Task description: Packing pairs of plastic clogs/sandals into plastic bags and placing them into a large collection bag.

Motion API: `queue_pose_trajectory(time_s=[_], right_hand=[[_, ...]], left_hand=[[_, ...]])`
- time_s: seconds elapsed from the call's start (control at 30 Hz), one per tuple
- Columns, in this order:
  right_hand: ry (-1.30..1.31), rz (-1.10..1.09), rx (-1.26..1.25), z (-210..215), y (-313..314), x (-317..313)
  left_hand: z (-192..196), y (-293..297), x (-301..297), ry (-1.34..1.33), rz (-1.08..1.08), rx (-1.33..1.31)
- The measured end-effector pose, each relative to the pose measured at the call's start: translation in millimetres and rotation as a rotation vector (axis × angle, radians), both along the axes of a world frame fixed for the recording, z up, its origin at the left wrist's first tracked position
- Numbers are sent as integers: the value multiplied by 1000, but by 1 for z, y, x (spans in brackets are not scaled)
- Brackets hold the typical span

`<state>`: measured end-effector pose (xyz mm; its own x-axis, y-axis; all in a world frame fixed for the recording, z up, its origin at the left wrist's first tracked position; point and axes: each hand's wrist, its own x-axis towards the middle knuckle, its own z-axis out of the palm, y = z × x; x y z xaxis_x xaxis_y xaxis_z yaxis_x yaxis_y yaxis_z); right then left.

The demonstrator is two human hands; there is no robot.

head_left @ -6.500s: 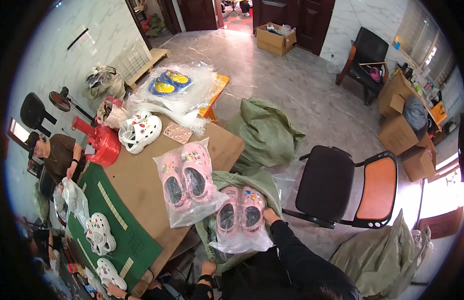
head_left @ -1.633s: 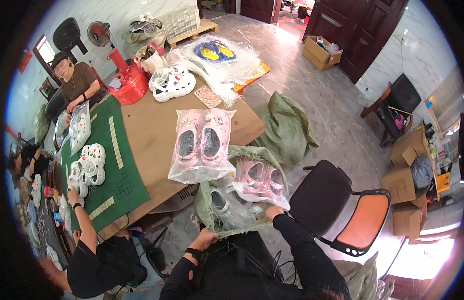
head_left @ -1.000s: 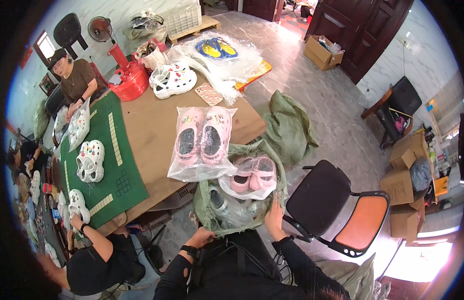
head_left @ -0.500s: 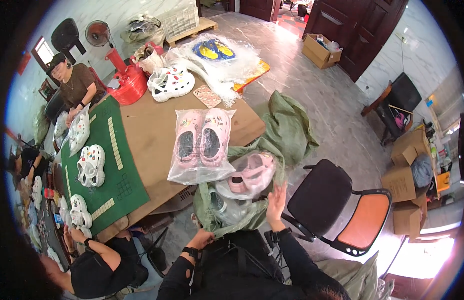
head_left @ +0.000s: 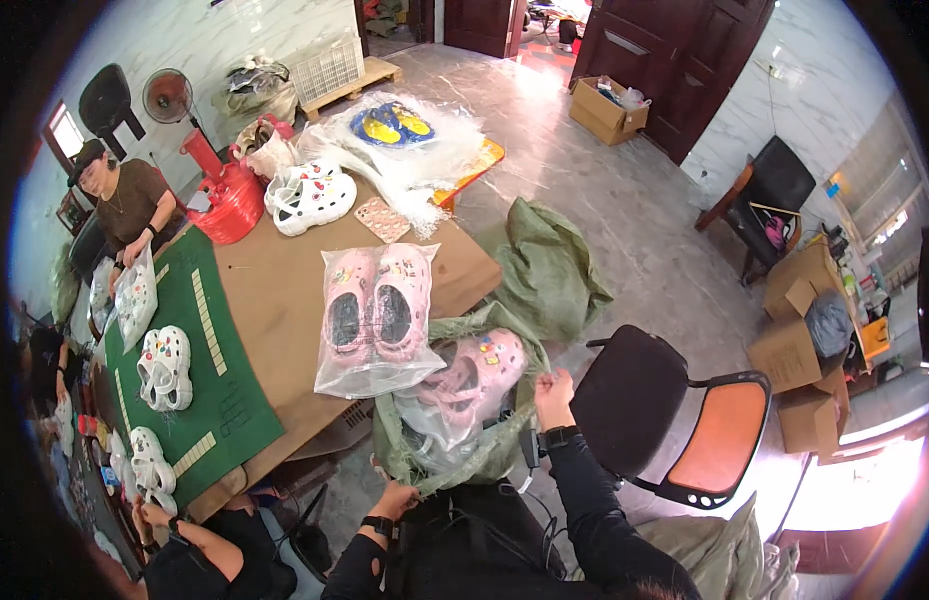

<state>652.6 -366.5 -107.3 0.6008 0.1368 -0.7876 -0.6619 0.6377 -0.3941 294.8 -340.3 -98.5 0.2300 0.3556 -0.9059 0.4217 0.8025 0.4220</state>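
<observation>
The near rim of a green woven sack is gripped by the left hand, whose fingers are closed on the cloth. The right hand is held at the sack's right rim with its fingers curled; whether the cloth is pinched there cannot be told. Within the sack's open mouth, between and beyond the two hands, bagged pink clogs are seen lying tilted in clear plastic, small coloured charms being fixed to the upper. Just beside the mouth, a second bagged pair, also pink, is laid on the brown tabletop, and its plastic is extended past the edge. Farther back, a patterned phone case, charm-covered white clogs and a red container are set out. To the left, a green mat is spread, with more white footwear placed on it, and a plastic bag is held by a seated co-worker. To the sack's right, a black-seated chair is placed.
</observation>
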Motion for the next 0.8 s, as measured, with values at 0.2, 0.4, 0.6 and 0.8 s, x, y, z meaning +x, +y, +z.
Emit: queue_pose_trajectory(time_s=[0.2, 0.4, 0.6, 0.8], right_hand=[[185, 351, -98, -9, -19, 6], [265, 433, -107, -25, -37, 21], [214, 470, -62, -16, -36, 38], [261, 287, -7, -14, -42, 52]], left_hand=[[-24, 3, -7, 175, 17, 112], [-46, 19, -17, 273, -296, 416], [5, 31, 63, 413, -749, 1227], [4, 50, 143, 175, -734, 1223]])
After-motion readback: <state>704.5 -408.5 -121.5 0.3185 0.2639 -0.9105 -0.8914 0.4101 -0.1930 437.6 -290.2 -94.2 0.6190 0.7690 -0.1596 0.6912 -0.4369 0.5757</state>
